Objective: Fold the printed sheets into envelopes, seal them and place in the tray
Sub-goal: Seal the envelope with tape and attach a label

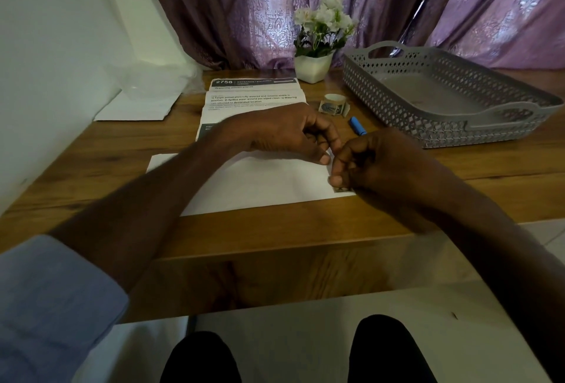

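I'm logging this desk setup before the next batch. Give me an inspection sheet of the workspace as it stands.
Surface: wooden table, no spills seen.
Job's things: white envelope flat near the front edge; printed sheets stacked behind it; grey tray at right, nothing inside; sticker roll; small sticker at the envelope's right corner.
Clutter: blue pen, flower pot, white paper far left.
Hands: left hand on the envelope; right hand pinching at the sticker.
Cables: nothing seen.
Surroundings: purple curtain, white wall.

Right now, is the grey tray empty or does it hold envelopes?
Empty. The tray shows only its bare grey floor; no envelope lies in it. The white envelope is on the table, under both hands.
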Action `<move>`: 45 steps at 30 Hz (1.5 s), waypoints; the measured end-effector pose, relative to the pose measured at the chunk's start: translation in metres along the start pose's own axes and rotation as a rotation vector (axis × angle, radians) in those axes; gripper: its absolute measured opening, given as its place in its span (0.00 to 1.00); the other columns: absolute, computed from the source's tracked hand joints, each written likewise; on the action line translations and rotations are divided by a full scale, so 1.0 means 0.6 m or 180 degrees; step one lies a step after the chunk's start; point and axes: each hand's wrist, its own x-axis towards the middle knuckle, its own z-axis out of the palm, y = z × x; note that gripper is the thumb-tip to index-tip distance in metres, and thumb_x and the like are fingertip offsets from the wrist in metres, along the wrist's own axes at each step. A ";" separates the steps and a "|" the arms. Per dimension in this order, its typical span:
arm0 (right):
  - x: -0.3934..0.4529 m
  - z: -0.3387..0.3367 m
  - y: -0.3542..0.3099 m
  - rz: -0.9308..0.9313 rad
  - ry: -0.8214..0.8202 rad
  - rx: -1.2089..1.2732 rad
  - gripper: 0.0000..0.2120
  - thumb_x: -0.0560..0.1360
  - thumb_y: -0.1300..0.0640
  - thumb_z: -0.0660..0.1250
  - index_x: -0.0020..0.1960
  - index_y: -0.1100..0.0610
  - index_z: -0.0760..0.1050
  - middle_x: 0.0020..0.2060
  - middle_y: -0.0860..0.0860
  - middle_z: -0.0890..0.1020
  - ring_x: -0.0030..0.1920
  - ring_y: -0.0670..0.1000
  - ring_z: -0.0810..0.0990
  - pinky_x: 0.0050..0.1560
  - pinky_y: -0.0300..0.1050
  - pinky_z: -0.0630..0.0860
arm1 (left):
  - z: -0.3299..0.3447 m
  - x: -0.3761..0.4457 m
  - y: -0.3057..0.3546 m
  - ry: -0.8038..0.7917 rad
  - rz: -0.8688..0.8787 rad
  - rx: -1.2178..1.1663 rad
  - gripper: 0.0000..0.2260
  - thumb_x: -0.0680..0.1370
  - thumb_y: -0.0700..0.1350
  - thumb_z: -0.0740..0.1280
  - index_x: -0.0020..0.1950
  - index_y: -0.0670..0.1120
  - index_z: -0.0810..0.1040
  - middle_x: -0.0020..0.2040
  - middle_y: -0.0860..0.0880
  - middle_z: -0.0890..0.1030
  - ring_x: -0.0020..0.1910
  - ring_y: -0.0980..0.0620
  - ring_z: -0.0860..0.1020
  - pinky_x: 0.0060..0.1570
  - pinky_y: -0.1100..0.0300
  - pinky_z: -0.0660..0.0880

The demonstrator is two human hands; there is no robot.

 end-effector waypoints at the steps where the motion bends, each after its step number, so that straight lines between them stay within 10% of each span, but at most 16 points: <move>1: 0.001 0.000 -0.002 0.0003 0.0052 -0.0118 0.09 0.73 0.57 0.77 0.49 0.46 0.80 0.40 0.42 0.82 0.41 0.35 0.80 0.34 0.21 0.69 | 0.000 -0.001 0.000 -0.0002 0.0009 -0.0015 0.09 0.78 0.41 0.75 0.56 0.48 0.85 0.43 0.56 0.82 0.39 0.65 0.76 0.41 0.73 0.71; 17: -0.010 0.005 0.005 0.0353 0.0551 0.0258 0.05 0.75 0.57 0.75 0.45 0.51 0.79 0.34 0.48 0.83 0.31 0.46 0.84 0.26 0.32 0.75 | 0.012 0.009 0.009 -0.0151 -0.0264 0.0259 0.14 0.72 0.53 0.79 0.52 0.51 0.79 0.41 0.57 0.75 0.36 0.65 0.71 0.34 0.73 0.68; 28: -0.043 -0.006 -0.015 0.0015 0.0121 -0.0607 0.08 0.72 0.52 0.77 0.41 0.46 0.78 0.39 0.40 0.80 0.45 0.37 0.78 0.38 0.28 0.66 | 0.011 0.009 0.017 -0.0332 -0.0391 0.0350 0.12 0.76 0.53 0.76 0.55 0.55 0.77 0.46 0.56 0.73 0.42 0.59 0.70 0.40 0.66 0.68; 36: -0.027 0.012 -0.024 0.0123 0.0249 -0.0806 0.13 0.71 0.45 0.77 0.40 0.48 0.75 0.35 0.44 0.77 0.36 0.41 0.73 0.33 0.35 0.63 | 0.012 0.006 0.021 -0.0322 -0.0414 0.0381 0.15 0.77 0.51 0.75 0.61 0.49 0.77 0.49 0.53 0.74 0.44 0.58 0.70 0.41 0.65 0.68; 45: -0.038 0.005 0.001 0.0179 0.0311 -0.0048 0.05 0.77 0.49 0.72 0.42 0.48 0.81 0.38 0.43 0.83 0.43 0.39 0.81 0.37 0.29 0.71 | 0.009 0.003 0.018 -0.0307 -0.0399 0.0284 0.09 0.80 0.43 0.72 0.58 0.50 0.78 0.46 0.55 0.74 0.37 0.67 0.71 0.37 0.73 0.68</move>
